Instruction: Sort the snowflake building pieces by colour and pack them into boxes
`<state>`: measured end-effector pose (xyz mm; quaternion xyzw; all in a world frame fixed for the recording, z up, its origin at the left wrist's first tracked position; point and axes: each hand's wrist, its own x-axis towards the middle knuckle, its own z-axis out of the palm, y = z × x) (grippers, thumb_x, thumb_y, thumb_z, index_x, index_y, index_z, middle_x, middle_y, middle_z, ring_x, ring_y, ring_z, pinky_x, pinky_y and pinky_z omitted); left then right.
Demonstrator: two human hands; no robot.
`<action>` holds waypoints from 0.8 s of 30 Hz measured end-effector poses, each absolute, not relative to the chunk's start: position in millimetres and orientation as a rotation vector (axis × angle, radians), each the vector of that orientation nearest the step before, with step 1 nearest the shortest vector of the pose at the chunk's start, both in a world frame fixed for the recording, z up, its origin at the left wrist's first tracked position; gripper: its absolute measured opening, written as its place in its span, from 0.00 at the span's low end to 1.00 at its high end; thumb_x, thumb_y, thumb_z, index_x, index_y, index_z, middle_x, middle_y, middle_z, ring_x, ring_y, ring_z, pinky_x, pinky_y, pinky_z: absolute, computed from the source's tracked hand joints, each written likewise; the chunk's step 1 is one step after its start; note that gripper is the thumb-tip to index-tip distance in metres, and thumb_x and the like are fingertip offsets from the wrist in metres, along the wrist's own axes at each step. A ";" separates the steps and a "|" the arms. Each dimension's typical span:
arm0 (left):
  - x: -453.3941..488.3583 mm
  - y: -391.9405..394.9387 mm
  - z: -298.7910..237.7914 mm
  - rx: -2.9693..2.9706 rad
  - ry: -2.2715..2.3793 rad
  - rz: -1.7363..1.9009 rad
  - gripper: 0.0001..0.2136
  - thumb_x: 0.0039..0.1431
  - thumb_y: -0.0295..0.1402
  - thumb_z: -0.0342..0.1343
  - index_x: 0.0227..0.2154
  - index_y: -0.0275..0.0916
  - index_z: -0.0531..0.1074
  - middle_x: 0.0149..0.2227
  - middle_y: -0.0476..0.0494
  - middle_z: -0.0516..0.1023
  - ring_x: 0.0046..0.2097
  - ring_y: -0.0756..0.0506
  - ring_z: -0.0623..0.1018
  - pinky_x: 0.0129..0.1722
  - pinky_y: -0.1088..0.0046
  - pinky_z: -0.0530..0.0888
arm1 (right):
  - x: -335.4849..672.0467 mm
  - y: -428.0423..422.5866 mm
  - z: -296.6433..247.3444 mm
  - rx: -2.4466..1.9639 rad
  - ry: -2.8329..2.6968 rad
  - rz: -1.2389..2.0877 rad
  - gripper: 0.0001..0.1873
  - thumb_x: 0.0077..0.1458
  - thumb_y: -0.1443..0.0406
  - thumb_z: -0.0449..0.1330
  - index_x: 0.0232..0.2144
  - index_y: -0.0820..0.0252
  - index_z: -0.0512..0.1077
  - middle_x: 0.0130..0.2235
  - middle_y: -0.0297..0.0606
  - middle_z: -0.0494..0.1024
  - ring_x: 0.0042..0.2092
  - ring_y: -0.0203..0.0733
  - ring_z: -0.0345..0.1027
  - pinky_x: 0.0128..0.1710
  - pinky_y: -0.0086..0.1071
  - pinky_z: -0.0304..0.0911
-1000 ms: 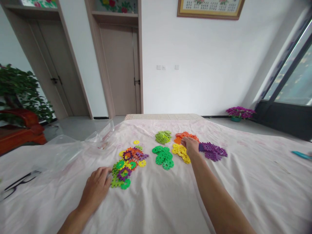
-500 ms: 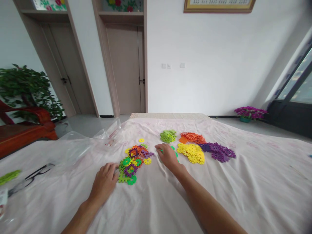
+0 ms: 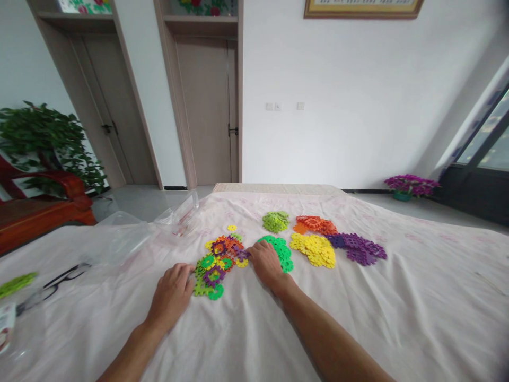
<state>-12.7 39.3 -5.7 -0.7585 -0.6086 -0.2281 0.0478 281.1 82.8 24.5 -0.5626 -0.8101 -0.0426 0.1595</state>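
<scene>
One lime-green bunch (image 3: pixel 18 285): at the left edge of the sheet (image 3: pixel 242 329); we did not see it a second ago, before our view swung left.
Dark-framed glasses (image 3: pixel 63 276): lying between that bunch and the clear packaging (image 3: pixel 123 233).
Left hand (image 3: pixel 170 294): fingers loosely curled, resting at the left edge of the mixed pile, as in both earlier views; we cannot tell whether its fingertips have hold of a piece.
Mixed pile (image 3: pixel 214 260): purple, orange, yellow and green pieces overlapping between our hands, with little change in its layout.
Right hand (image 3: pixel 265 260): a second ago over the orange and yellow groups, half a second ago above the green one, now lower left, fingertips at a purple piece (image 3: pixel 241 253) on the mixed pile's right edge; fingers bent close together, though we cannot tell whether they pinch it.
Lime pile (image 3: pixel 275 222): behind the green pile, apart from our hands.
Green pile (image 3: pixel 283 253): just beside our right hand, showing more than half a second ago.
Yellow pile (image 3: pixel 314 249): fully visible, where our forearm partly covered it a second ago.
Orange pile (image 3: pixel 316 224): just behind the yellow, uncovered too.
Purple pile (image 3: pixel 361 248): farthest right of the groups, apparently unchanged.
</scene>
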 end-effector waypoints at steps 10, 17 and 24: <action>-15.6 40.0 -7.0 -2.327 -1.819 -0.698 0.13 0.62 0.34 0.44 0.44 0.41 0.71 0.46 0.42 0.74 0.47 0.41 0.73 0.50 0.62 0.68 | 309.7 80.2 33.6 -1.610 -1.989 -0.110 0.13 0.63 0.58 0.54 0.44 0.56 0.74 0.42 0.41 0.76 0.46 0.43 0.66 0.47 0.32 0.56; -19.4 42.2 -11.6 -2.327 -1.803 -0.708 0.13 0.62 0.35 0.44 0.44 0.42 0.71 0.47 0.42 0.75 0.47 0.41 0.74 0.50 0.63 0.69 | 387.5 98.6 35.9 -1.712 -1.233 0.061 0.18 0.58 0.55 0.55 0.45 0.57 0.74 0.41 0.39 0.79 0.39 0.42 0.71 0.40 0.32 0.61; -23.1 46.3 -16.4 -2.330 -1.786 -0.698 0.12 0.62 0.35 0.45 0.44 0.43 0.71 0.46 0.43 0.75 0.47 0.41 0.74 0.50 0.63 0.69 | 458.8 107.3 20.1 -1.477 -0.610 0.175 0.24 0.46 0.52 0.62 0.40 0.64 0.76 0.33 0.40 0.80 0.35 0.42 0.72 0.36 0.32 0.65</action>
